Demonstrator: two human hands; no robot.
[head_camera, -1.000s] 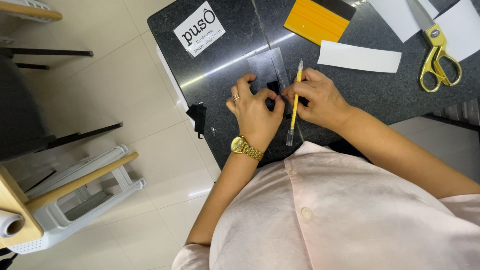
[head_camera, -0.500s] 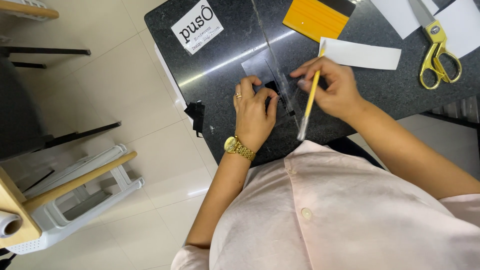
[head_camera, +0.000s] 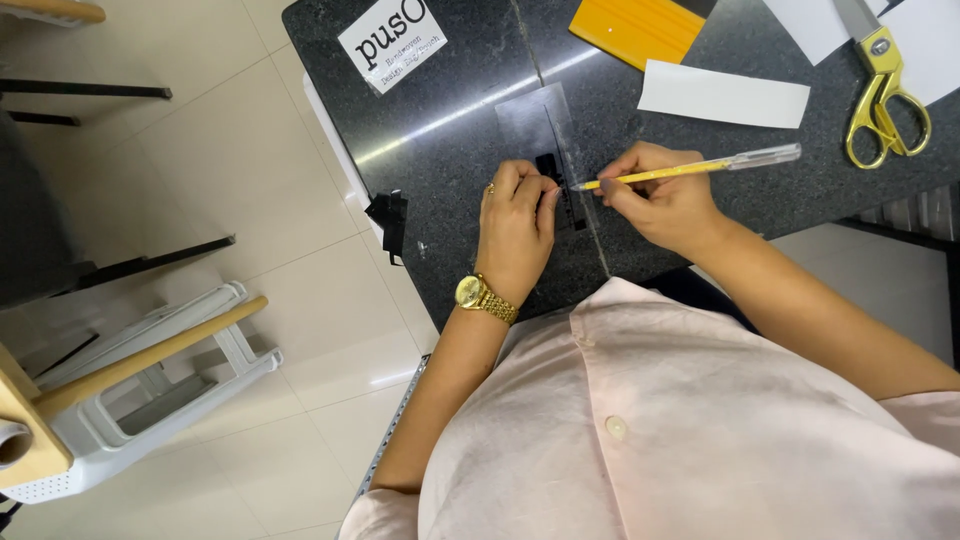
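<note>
Here, mid-frame on the dark worktop: right hand grip pinching a yellow pen, left hand fingers pressed together on a small black piece.

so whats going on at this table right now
A person in a pale pink shirt works at a dark granite table. The left hand, with a gold watch at the wrist, presses down a clear plastic sheet with a small black piece under it. The right hand holds a yellow pen with its tip at that piece. Gold scissors, a white paper strip and an orange card lie farther back.
</note>
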